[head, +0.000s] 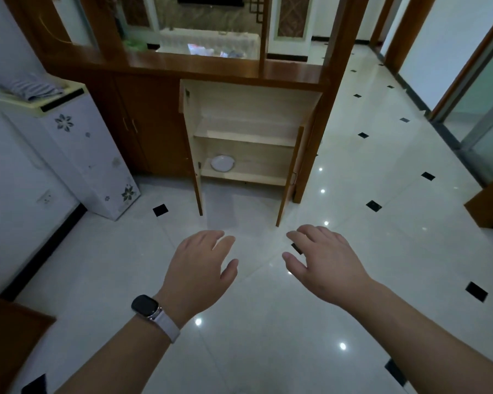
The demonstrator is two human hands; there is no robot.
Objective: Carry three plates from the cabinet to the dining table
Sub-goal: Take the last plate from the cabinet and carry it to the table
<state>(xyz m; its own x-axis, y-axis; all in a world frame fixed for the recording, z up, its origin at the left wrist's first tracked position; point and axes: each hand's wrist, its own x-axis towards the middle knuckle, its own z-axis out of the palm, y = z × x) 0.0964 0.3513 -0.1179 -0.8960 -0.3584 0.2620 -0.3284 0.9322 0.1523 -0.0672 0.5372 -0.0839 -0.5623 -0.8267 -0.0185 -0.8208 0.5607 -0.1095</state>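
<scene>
Fingers [225, 241] of our left hand [201, 268] spread and empty, those of our right hand [323, 260] likewise loose, both held out above the floor [268, 322]. Well beyond them, between open doors, a white plate [222, 162] lies on the cabinet [239, 177] bottom shelf. We judge the fetch is beginning: next, step in, stoop, grip the rim.

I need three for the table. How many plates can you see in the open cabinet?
1. A round white plate lies on the bottom shelf of the open wooden cabinet, at its left side. It may be a stack; more could lie hidden behind the doors.
</scene>
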